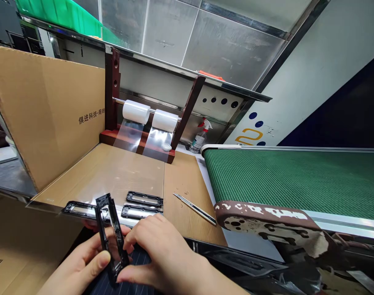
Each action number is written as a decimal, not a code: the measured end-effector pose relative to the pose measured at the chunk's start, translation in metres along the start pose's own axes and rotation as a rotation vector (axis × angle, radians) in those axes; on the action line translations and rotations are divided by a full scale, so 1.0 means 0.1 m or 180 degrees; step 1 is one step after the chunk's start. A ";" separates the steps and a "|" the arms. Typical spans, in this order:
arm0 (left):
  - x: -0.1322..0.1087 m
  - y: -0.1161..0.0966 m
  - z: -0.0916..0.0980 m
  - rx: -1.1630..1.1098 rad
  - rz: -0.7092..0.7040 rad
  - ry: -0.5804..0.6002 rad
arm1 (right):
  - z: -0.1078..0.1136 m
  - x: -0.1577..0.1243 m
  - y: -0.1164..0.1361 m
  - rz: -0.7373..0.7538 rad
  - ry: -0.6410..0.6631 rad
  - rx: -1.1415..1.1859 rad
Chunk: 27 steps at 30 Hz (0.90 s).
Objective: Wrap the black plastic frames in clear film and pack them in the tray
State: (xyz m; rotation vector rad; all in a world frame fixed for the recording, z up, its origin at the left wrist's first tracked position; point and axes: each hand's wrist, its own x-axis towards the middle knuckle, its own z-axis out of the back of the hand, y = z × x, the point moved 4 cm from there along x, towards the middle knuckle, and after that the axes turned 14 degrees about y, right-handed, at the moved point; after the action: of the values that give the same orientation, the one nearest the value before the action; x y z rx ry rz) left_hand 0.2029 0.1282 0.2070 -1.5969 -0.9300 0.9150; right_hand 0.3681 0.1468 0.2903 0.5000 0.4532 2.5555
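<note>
The left hand [78, 264] and right hand [165, 252] both clench an upright black plastic bracket [108, 233] at lower centre, just nearer than three similar brackets [144, 198] lying on clear film [113, 180].

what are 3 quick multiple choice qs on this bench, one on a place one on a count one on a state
1. Where does the utility knife lie?
A on the green belt
B on the brown board
C in a cardboard box

2. How many white film rolls sit on the rod?
A two
B one
C four

3. Where is the black plastic frame?
A flat on the belt
B on the rod
C raised in the left hand and right hand

1 B: it lies beside the clear sheet.
2 A: two rolls sit side by side.
3 C: both hands grip it.
</note>
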 end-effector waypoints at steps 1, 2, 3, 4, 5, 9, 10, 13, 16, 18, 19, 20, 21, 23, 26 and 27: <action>0.00 0.00 0.00 0.0016 -0.0006 0.0002 | 0.00 0.01 0.00 0.0005 0.0038 -0.0035; 0.00 0.00 0.01 0.0018 -0.0016 0.0003 | 0.01 0.01 0.01 0.0003 0.0056 -0.0052; -0.01 0.00 0.02 0.0024 -0.0018 0.0013 | 0.01 0.02 0.01 0.0004 0.0068 -0.0052; -0.01 0.02 0.03 0.0039 -0.0013 0.0034 | 0.01 0.02 0.01 -0.0003 0.0074 -0.0044; -0.01 0.03 0.04 0.0055 -0.0001 0.0074 | 0.01 0.02 0.01 -0.0006 0.0084 -0.0031; 0.02 0.10 0.08 0.0085 0.0091 0.0163 | 0.00 0.01 0.00 -0.0038 0.0103 0.0106; 0.02 0.11 0.09 0.0059 0.0092 0.0086 | 0.00 0.02 -0.01 -0.0042 0.0105 0.0167; 0.03 0.12 0.09 -0.0054 0.0068 -0.0198 | -0.01 0.02 -0.01 -0.0039 0.0124 0.0381; 0.03 0.15 0.08 -0.0211 0.0099 -0.0271 | -0.03 0.00 -0.01 -0.0058 0.0155 0.0589; 0.02 0.19 0.07 -0.0336 0.0123 -0.0233 | -0.05 -0.01 -0.02 -0.0103 0.0167 0.0727; 0.02 0.21 0.07 -0.0400 0.0130 -0.0211 | -0.06 -0.01 -0.03 -0.0122 0.0154 0.0795; 0.02 0.22 0.08 -0.0446 0.0128 -0.0196 | -0.06 -0.02 -0.03 -0.0140 0.0133 0.0869; 0.02 0.24 0.09 -0.0473 0.0123 -0.0194 | -0.06 -0.02 -0.03 -0.0159 0.0114 0.0953; 0.02 0.26 0.12 -0.0505 0.0140 -0.0203 | -0.03 -0.02 -0.03 -0.0167 0.0055 0.1145; 0.00 0.30 0.17 -0.0553 0.0149 -0.0226 | 0.05 -0.04 -0.01 -0.0177 -0.0039 0.1467; -0.01 0.32 0.19 -0.0603 0.0136 -0.0205 | 0.08 -0.06 -0.01 -0.0183 -0.0072 0.1544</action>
State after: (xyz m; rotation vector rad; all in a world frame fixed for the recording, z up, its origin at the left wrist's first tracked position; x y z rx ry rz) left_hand 0.1890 0.1295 0.1727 -1.7619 -1.0572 0.9350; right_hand 0.3763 0.1464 0.2950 0.6704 1.0726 2.3743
